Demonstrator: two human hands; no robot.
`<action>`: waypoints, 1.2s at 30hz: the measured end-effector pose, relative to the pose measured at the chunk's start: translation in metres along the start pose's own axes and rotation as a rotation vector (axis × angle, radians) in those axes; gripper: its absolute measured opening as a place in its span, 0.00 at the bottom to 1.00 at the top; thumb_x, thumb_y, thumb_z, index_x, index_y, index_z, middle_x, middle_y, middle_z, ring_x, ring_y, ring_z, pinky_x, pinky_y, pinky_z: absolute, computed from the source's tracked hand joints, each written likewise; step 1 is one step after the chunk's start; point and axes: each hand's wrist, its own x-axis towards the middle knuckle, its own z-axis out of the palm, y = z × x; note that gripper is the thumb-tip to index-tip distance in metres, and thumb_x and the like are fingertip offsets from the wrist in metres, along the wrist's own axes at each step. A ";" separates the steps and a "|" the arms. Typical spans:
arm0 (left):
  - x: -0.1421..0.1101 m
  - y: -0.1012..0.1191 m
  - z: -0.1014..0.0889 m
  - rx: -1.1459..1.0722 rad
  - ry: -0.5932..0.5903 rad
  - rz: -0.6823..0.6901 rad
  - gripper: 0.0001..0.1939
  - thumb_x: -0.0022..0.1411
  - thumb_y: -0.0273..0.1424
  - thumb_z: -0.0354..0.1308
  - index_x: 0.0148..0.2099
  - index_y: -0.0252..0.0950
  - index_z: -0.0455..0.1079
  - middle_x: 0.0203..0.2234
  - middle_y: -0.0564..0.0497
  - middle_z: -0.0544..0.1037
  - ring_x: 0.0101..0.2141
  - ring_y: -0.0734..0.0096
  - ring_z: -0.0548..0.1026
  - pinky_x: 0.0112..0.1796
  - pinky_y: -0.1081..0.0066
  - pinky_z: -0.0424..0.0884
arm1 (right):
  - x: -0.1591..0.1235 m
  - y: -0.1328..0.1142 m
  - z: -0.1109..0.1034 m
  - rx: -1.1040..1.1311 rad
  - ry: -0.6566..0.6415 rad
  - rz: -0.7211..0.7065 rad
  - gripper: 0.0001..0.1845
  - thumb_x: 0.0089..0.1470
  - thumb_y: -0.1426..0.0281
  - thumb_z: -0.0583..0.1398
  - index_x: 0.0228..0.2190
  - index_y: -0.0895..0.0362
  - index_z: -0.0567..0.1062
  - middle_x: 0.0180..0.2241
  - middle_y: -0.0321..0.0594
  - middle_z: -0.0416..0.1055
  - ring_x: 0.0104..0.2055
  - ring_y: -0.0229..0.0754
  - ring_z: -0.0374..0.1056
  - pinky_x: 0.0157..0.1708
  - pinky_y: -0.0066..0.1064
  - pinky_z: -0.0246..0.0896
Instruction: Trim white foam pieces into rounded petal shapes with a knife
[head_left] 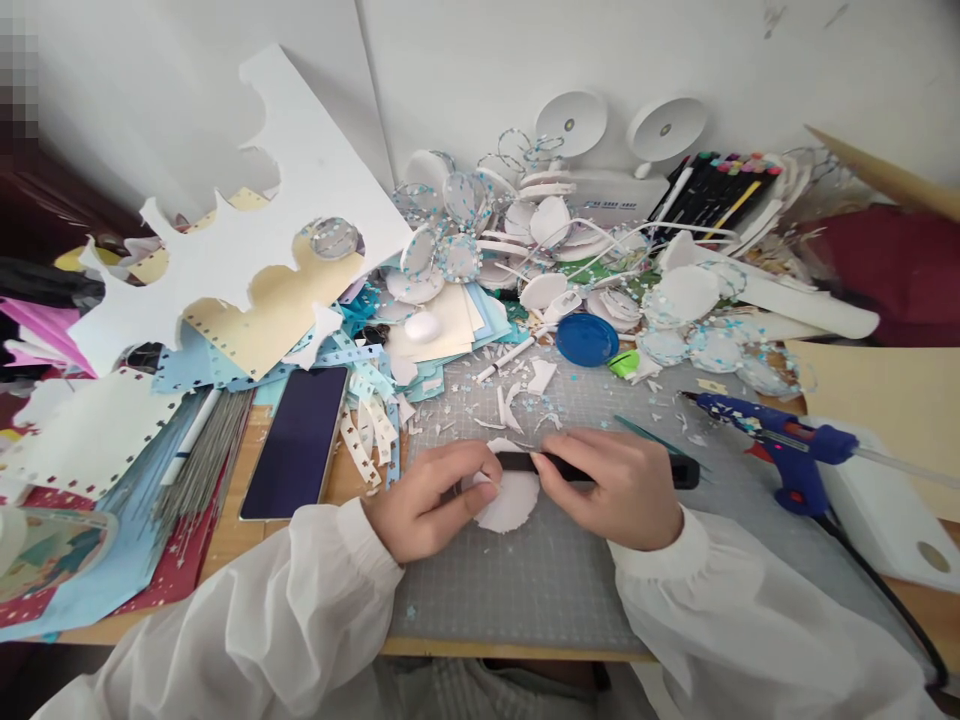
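My left hand [429, 497] is closed in a pinch on a small white paper round [510, 505] that lies on the grey cutting mat [525, 580]. My right hand [616, 490] is closed around a black tool [675, 470] held flat across the top of the paper round; its tip meets my left fingers. Both arms are in white sleeves. What kind of tool it is I cannot make out.
A dark phone [298, 440] lies left of the mat. A blue glue gun [787, 445] rests at the right with its cable running to the front edge. A blue lid [586, 339], white discs, paper scraps, marker pens [720, 190] and a large cut white sheet [247, 230] crowd the back.
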 end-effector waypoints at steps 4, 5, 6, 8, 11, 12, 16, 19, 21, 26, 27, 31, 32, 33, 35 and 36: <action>0.000 0.001 -0.001 -0.116 0.025 -0.102 0.08 0.67 0.33 0.48 0.37 0.35 0.63 0.30 0.51 0.67 0.32 0.72 0.65 0.34 0.72 0.61 | 0.001 0.000 -0.001 0.019 -0.008 0.015 0.12 0.55 0.66 0.58 0.24 0.56 0.76 0.19 0.33 0.71 0.20 0.33 0.64 0.23 0.28 0.48; 0.000 0.001 -0.001 -0.169 0.032 -0.136 0.09 0.67 0.34 0.48 0.36 0.35 0.63 0.30 0.52 0.66 0.32 0.72 0.65 0.33 0.72 0.61 | 0.001 0.000 -0.002 0.026 -0.008 0.017 0.12 0.55 0.66 0.58 0.24 0.56 0.76 0.19 0.33 0.71 0.20 0.33 0.64 0.23 0.28 0.48; 0.001 0.001 -0.002 -0.224 0.036 -0.167 0.09 0.66 0.35 0.49 0.36 0.35 0.63 0.30 0.52 0.66 0.31 0.72 0.64 0.33 0.73 0.61 | 0.001 0.000 -0.002 0.034 -0.011 0.017 0.12 0.55 0.66 0.58 0.24 0.56 0.76 0.19 0.34 0.71 0.20 0.33 0.64 0.23 0.28 0.48; 0.002 0.001 -0.002 -0.311 0.034 -0.214 0.10 0.66 0.36 0.50 0.35 0.35 0.63 0.29 0.53 0.65 0.31 0.73 0.63 0.32 0.73 0.60 | 0.001 0.000 -0.001 0.054 -0.026 0.017 0.12 0.55 0.66 0.58 0.24 0.56 0.76 0.19 0.34 0.71 0.21 0.33 0.64 0.23 0.28 0.48; 0.003 0.002 -0.002 -0.347 0.019 -0.251 0.10 0.65 0.37 0.51 0.35 0.36 0.63 0.29 0.53 0.64 0.30 0.73 0.62 0.31 0.73 0.59 | 0.001 0.000 -0.001 0.097 -0.068 0.011 0.13 0.56 0.66 0.57 0.23 0.56 0.76 0.18 0.34 0.70 0.20 0.33 0.64 0.23 0.28 0.48; 0.004 0.002 -0.002 -0.345 0.014 -0.259 0.10 0.65 0.38 0.51 0.35 0.36 0.63 0.29 0.53 0.64 0.30 0.73 0.62 0.31 0.73 0.59 | 0.001 0.000 -0.001 0.110 -0.080 0.009 0.14 0.56 0.65 0.56 0.23 0.56 0.76 0.18 0.33 0.70 0.20 0.32 0.63 0.22 0.28 0.47; 0.004 0.005 -0.002 -0.336 -0.013 -0.290 0.11 0.65 0.39 0.49 0.35 0.36 0.61 0.28 0.54 0.63 0.30 0.73 0.61 0.31 0.72 0.58 | 0.002 0.000 -0.001 0.123 -0.101 0.003 0.15 0.57 0.65 0.56 0.22 0.57 0.76 0.17 0.33 0.68 0.19 0.32 0.62 0.22 0.28 0.46; 0.004 0.007 -0.002 -0.364 -0.029 -0.300 0.10 0.65 0.38 0.48 0.35 0.37 0.59 0.27 0.55 0.60 0.29 0.74 0.59 0.31 0.72 0.56 | 0.002 0.000 -0.002 0.123 -0.113 0.010 0.16 0.57 0.65 0.56 0.22 0.57 0.76 0.17 0.33 0.69 0.19 0.32 0.63 0.22 0.28 0.47; 0.004 0.007 -0.001 -0.397 -0.021 -0.310 0.10 0.66 0.37 0.48 0.35 0.37 0.58 0.27 0.55 0.60 0.28 0.74 0.58 0.30 0.72 0.56 | 0.002 -0.001 -0.003 0.136 -0.121 0.024 0.16 0.57 0.65 0.55 0.23 0.56 0.76 0.18 0.34 0.70 0.20 0.32 0.64 0.22 0.27 0.48; 0.005 0.008 0.000 -0.442 0.021 -0.332 0.11 0.65 0.39 0.48 0.35 0.37 0.58 0.27 0.55 0.60 0.28 0.73 0.58 0.30 0.72 0.55 | 0.001 -0.001 -0.004 0.178 -0.141 0.053 0.16 0.58 0.65 0.55 0.23 0.56 0.76 0.19 0.34 0.71 0.21 0.32 0.65 0.23 0.27 0.49; 0.005 0.008 0.001 -0.442 0.022 -0.330 0.11 0.65 0.39 0.48 0.35 0.37 0.58 0.27 0.55 0.60 0.28 0.73 0.57 0.30 0.72 0.55 | 0.001 -0.001 -0.004 0.183 -0.144 0.057 0.16 0.58 0.65 0.55 0.23 0.56 0.76 0.19 0.34 0.71 0.21 0.32 0.65 0.24 0.27 0.49; 0.003 0.007 0.001 -0.411 -0.009 -0.327 0.10 0.66 0.38 0.47 0.35 0.37 0.57 0.27 0.55 0.60 0.28 0.73 0.57 0.29 0.72 0.55 | 0.000 0.000 -0.004 0.204 -0.197 0.066 0.18 0.59 0.64 0.53 0.22 0.56 0.75 0.19 0.34 0.71 0.20 0.33 0.64 0.23 0.28 0.47; 0.003 0.007 0.001 -0.394 -0.019 -0.326 0.10 0.66 0.38 0.47 0.36 0.37 0.57 0.27 0.55 0.60 0.28 0.73 0.58 0.30 0.72 0.55 | 0.000 0.000 -0.004 0.213 -0.231 0.069 0.19 0.59 0.63 0.53 0.21 0.56 0.74 0.18 0.34 0.70 0.20 0.33 0.64 0.23 0.28 0.46; 0.002 0.006 0.001 -0.374 -0.023 -0.324 0.10 0.66 0.38 0.46 0.36 0.37 0.57 0.27 0.55 0.60 0.29 0.73 0.58 0.30 0.72 0.55 | 0.000 -0.001 -0.004 0.224 -0.274 0.072 0.20 0.60 0.63 0.52 0.21 0.56 0.73 0.18 0.34 0.69 0.20 0.33 0.64 0.23 0.28 0.46; 0.001 0.006 0.002 -0.338 -0.021 -0.321 0.10 0.67 0.38 0.46 0.36 0.38 0.57 0.27 0.56 0.60 0.29 0.73 0.58 0.31 0.72 0.55 | 0.000 -0.001 -0.005 0.248 -0.364 0.083 0.21 0.60 0.62 0.51 0.20 0.56 0.70 0.17 0.34 0.68 0.20 0.33 0.63 0.23 0.28 0.45; 0.001 0.005 0.002 -0.327 -0.018 -0.320 0.10 0.67 0.38 0.45 0.37 0.38 0.57 0.27 0.56 0.60 0.29 0.73 0.58 0.31 0.72 0.56 | 0.000 -0.002 -0.005 0.258 -0.397 0.090 0.21 0.61 0.61 0.51 0.20 0.56 0.69 0.17 0.34 0.68 0.21 0.33 0.63 0.23 0.28 0.45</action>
